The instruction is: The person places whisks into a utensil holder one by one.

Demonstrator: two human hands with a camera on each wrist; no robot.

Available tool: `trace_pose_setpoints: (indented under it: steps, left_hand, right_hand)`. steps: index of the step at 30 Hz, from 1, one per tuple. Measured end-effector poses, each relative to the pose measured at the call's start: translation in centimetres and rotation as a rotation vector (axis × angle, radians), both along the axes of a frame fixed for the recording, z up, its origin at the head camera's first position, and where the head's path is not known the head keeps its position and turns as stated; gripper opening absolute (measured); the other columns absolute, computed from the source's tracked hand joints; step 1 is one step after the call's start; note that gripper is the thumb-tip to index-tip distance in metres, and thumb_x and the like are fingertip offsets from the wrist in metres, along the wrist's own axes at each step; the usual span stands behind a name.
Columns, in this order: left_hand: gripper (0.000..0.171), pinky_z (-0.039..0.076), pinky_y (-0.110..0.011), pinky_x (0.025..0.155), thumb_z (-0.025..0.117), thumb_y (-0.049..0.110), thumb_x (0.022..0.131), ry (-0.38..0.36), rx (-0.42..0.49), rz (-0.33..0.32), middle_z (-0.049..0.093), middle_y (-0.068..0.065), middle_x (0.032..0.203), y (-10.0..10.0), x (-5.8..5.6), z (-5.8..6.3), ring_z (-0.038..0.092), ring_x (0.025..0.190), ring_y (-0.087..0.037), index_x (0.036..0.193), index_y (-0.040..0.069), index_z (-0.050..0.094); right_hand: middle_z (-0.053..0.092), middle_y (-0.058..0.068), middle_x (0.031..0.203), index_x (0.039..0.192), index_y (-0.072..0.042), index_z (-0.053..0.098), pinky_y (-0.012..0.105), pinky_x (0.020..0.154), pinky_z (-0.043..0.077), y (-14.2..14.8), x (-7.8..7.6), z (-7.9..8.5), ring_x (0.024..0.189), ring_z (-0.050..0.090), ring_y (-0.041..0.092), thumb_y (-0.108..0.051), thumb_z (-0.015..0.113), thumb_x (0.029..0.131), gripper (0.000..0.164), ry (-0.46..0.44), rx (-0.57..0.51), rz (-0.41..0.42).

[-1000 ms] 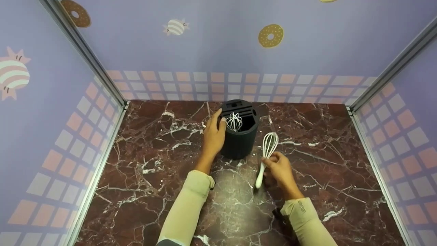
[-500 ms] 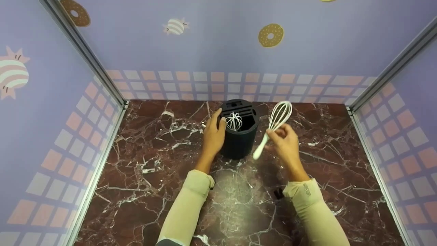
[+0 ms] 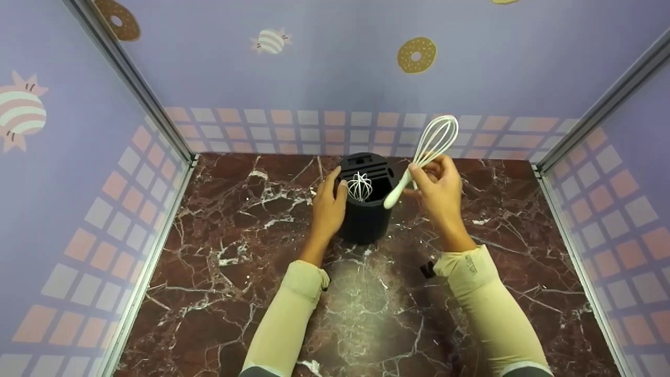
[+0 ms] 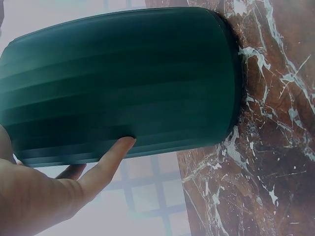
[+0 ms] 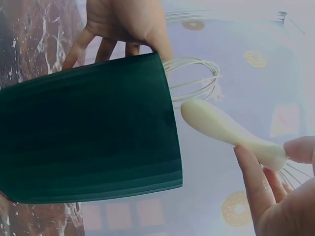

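A dark utensil holder (image 3: pixel 364 222), looking deep green in the wrist views, stands upright on the marbled surface. One white whisk (image 3: pixel 359 187) stands in its large front compartment, wires up; its handle is hidden inside. My left hand (image 3: pixel 328 207) rests against the holder's left side, and in the left wrist view a fairly straight finger (image 4: pixel 110 160) touches the wall. Between thumb and fingers, my right hand (image 3: pixel 441 193) pinches a second whisk (image 3: pixel 403 188) near the top of its pale handle. This whisk is tilted, wires up and right, with its handle end (image 5: pixel 197 114) beside the holder's rim.
The dark red marbled tabletop (image 3: pixel 235 293) runs back to a lilac wall (image 3: pixel 335 68) with a checked border, close behind the holder. Side panels (image 3: pixel 89 209) with metal edge strips bound the left and right.
My right hand has lifted the second whisk up and away from the table, its handle end now at the holder's rim. My left hand and the holder have stayed put.
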State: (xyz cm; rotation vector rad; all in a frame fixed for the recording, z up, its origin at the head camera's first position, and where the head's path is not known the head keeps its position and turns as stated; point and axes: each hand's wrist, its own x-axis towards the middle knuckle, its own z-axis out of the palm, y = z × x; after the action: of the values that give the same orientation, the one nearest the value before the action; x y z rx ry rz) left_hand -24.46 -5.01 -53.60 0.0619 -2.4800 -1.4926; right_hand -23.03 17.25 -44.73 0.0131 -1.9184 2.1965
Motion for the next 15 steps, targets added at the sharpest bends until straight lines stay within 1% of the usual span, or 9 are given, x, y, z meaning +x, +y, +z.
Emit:
trace_pose_setpoints:
  steps: [5, 9, 12, 15]
  left_hand:
    - [0.046, 0.043, -0.055, 0.109, 0.046, 0.041, 0.107, -0.021, 0.009, -0.003, 0.054, -0.008, 0.148, -0.1, 0.2, 0.1, 0.052, 0.137, -0.035, 0.152, 0.033, 0.048]
    - [0.047, 0.043, -0.055, 0.109, 0.045, 0.041, 0.107, -0.024, 0.003, -0.003, 0.055, -0.008, 0.147, 0.0, 0.2, 0.2, 0.053, 0.136, -0.034, 0.153, 0.031, 0.048]
    - [0.047, 0.044, -0.056, 0.108, 0.045, 0.041, 0.107, -0.03, 0.004, -0.011, 0.056, -0.008, 0.145, -0.1, 0.2, 0.3, 0.054, 0.134, -0.034, 0.153, 0.03, 0.047]
    - [0.047, 0.044, -0.055, 0.107, 0.045, 0.041, 0.107, -0.04, 0.006, -0.014, 0.057, -0.007, 0.143, -0.1, 0.3, 0.3, 0.054, 0.133, -0.034, 0.153, 0.033, 0.046]
  right_hand:
    - [0.065, 0.011, 0.104, 0.119, -0.004, 0.053, 0.046, 0.068, 0.062, -0.9, -0.8, 0.2, 0.087, 0.07, 0.023, -0.014, 0.073, 0.094, 0.034, 0.047, 0.046, -0.015]
    - [0.065, 0.011, 0.104, 0.119, -0.005, 0.052, 0.044, 0.07, 0.063, -1.5, -1.3, -0.1, 0.09, 0.071, 0.025, -0.014, 0.073, 0.094, 0.033, 0.075, 0.084, -0.023]
    - [0.065, 0.011, 0.106, 0.119, -0.006, 0.052, 0.045, 0.072, 0.062, -1.9, -1.6, -0.4, 0.092, 0.072, 0.027, -0.013, 0.074, 0.094, 0.034, 0.087, 0.097, -0.017]
    - [0.067, 0.013, 0.108, 0.121, -0.005, 0.052, 0.046, 0.072, 0.062, -2.0, -1.8, -0.7, 0.094, 0.072, 0.027, -0.011, 0.074, 0.093, 0.037, 0.094, 0.126, -0.015]
